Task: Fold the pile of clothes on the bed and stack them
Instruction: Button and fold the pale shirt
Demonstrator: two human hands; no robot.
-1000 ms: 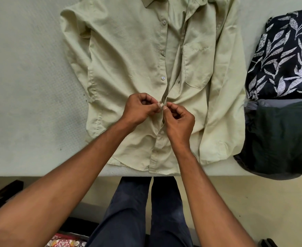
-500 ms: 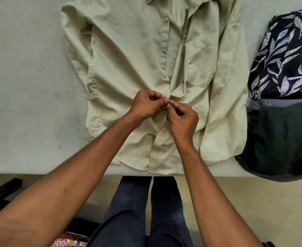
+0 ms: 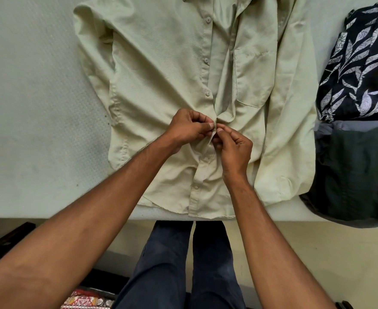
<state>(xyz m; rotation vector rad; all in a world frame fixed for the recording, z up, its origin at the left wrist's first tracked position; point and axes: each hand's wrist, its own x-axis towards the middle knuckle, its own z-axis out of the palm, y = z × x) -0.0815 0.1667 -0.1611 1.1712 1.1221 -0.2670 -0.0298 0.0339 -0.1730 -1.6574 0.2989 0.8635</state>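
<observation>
A pale green button-up shirt [image 3: 161, 85] lies face up on the bed, collar away from me, sleeves laid down along its sides. My left hand [image 3: 188, 128] and my right hand [image 3: 232, 148] meet at the shirt's front placket, about halfway down. Both pinch the placket edges between thumb and fingertips, lifting a small fold of cloth between them. The lower buttons below my hands look fastened; the placket above them lies open.
The light bed surface [image 3: 38, 108] extends to the left. At the right lie a dark leaf-print garment [image 3: 362, 70] and a dark green garment [image 3: 357, 172] over a grey one [image 3: 344, 126]. The bed's front edge [image 3: 49, 216] runs just before my legs.
Both hands stay at the same spot on the placket, still pinching it. The pinched edge now stands up a little more between my fingertips.
</observation>
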